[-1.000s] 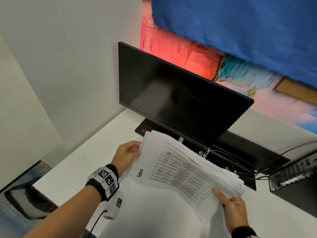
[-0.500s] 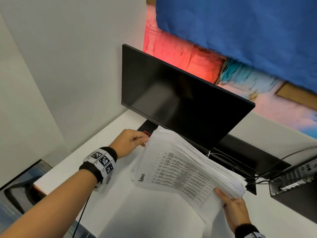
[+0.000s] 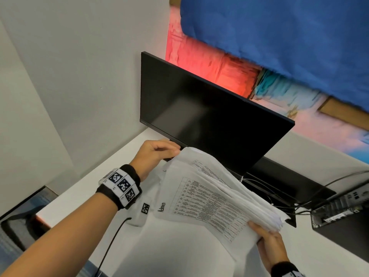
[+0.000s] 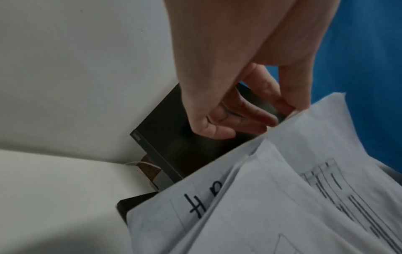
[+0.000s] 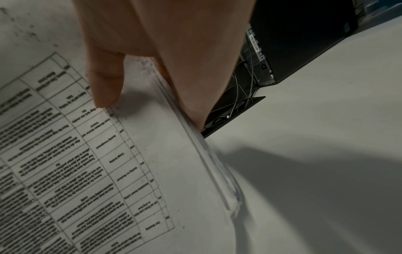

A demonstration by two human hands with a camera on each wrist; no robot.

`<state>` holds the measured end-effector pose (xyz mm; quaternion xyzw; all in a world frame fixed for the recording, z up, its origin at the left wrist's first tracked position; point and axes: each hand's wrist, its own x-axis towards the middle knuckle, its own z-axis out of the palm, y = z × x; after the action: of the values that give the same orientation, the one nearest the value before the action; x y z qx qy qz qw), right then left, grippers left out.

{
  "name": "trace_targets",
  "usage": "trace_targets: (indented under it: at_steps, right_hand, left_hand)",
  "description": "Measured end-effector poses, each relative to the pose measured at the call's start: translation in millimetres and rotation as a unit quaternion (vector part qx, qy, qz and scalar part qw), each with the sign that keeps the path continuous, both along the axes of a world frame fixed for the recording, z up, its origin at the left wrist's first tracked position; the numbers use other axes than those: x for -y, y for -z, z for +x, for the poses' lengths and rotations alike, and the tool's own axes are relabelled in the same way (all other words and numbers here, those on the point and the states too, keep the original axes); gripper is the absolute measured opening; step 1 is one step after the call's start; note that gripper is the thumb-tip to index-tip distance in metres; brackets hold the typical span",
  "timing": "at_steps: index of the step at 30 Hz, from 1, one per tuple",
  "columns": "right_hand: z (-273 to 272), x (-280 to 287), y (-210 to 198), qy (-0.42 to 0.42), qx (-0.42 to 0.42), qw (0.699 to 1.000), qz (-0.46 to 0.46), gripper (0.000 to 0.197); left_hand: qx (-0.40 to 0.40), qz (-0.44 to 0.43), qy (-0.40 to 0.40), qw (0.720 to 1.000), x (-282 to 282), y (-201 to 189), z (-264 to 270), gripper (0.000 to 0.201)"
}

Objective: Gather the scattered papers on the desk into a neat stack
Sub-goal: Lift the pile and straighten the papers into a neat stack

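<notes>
A thick stack of white printed papers (image 3: 209, 196) is held tilted above the white desk (image 3: 179, 256), just in front of the monitor. Its top sheet shows a table and the word "Admin". My right hand (image 3: 265, 236) grips the stack's near right end, thumb on top (image 5: 106, 86) and fingers underneath. My left hand (image 3: 175, 151) is at the far left corner of the stack (image 4: 282, 189), where its curled thumb and forefinger (image 4: 287, 106) meet the paper edge. The sheets' edges are fanned and uneven in the right wrist view (image 5: 206, 154).
A black monitor (image 3: 209, 120) stands right behind the stack on a black base (image 3: 279, 186). Cables (image 3: 299, 202) run to a small black computer (image 3: 339, 212) at the right. A grey wall closes the left side; the desk's left edge (image 3: 50, 206) drops off.
My left hand slid from the stack's near left edge up to its far corner by the monitor. The stack tilted up more on the left. My right hand kept its grip.
</notes>
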<state>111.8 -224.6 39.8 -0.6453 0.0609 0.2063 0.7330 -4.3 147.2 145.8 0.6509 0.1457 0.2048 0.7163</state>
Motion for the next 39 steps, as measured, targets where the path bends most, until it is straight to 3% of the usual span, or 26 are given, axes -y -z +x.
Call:
trace_targets:
  at_steps: [2,4,6,11,17,21,25,30,34,36,39]
  right_hand:
    - [1,1,1,0.007,0.008,1.0,-0.002,0.052]
    - [0,1,1,0.009,0.005,1.0,-0.007,0.045]
    - [-2,-1,-2,0.0,0.011,1.0,-0.017,0.038]
    - [-5,-6,-9,0.004,0.022,0.999,-0.028,0.035]
    - [-9,-10,-11,0.013,0.024,0.999,-0.039,0.031]
    - [-11,-13,-15,0.006,0.01,0.998,-0.055,0.023]
    - [-14,-15,-13,0.014,0.012,0.998,-0.058,0.023]
    - [-16,-17,-22,0.033,0.024,0.998,-0.052,0.027]
    - [-13,-13,-23,0.053,0.008,0.998,-0.034,0.027]
    - [-11,-12,-21,0.058,-0.006,0.998,-0.013,0.039]
    - [-10,-18,-27,0.039,-0.014,0.999,0.007,0.036]
  left_hand:
    - [-0.052,-0.033,0.015,0.998,-4,-2,0,0.016]
    - [-0.093,-0.082,0.03,0.992,-8,-4,2,0.009]
    - [-0.098,-0.124,0.026,0.987,-7,-7,6,0.015]
    - [-0.015,-0.031,-0.021,0.999,8,-22,11,0.005]
    - [0.049,0.009,-0.027,0.998,17,-27,2,0.013]
    - [-0.027,0.03,0.01,0.999,25,-12,-5,0.043]
    - [-0.03,0.051,-0.037,0.998,37,-2,-3,0.055]
    - [0.017,0.079,0.045,0.996,31,17,-2,0.115]
    - [-0.13,0.134,0.081,0.979,8,47,-11,0.145]
    - [-0.165,0.111,0.102,0.975,1,65,-14,0.136]
    - [-0.156,0.073,0.085,0.981,7,76,-8,0.077]
